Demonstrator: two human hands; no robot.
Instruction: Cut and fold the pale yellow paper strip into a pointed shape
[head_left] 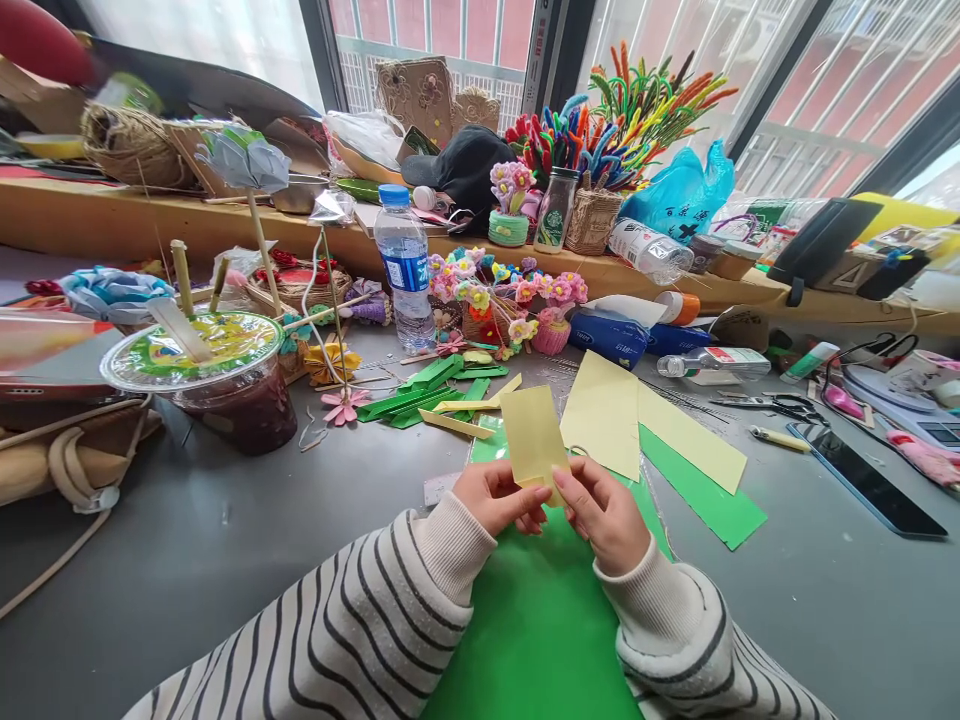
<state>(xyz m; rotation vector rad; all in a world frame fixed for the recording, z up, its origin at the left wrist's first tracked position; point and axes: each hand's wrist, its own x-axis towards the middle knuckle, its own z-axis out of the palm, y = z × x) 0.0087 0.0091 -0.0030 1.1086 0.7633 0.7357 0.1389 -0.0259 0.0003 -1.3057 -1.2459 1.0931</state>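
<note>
Evidently, green paper strips (420, 395) are laid beyond and left of the green sheet (536, 625), probably for working room. Over that sheet, by the left hand (491, 497) and the right hand (609, 518), a yellow paper rectangle (536, 430) is pinched along its lower edge, each grip narrow, presumably to steady the seemingly folded edge. Its long axis is directed up and away from the palms, the top tipped slightly left. Right of the sheet, scissors (774, 402) are laid on the worktop (862, 620).
</note>
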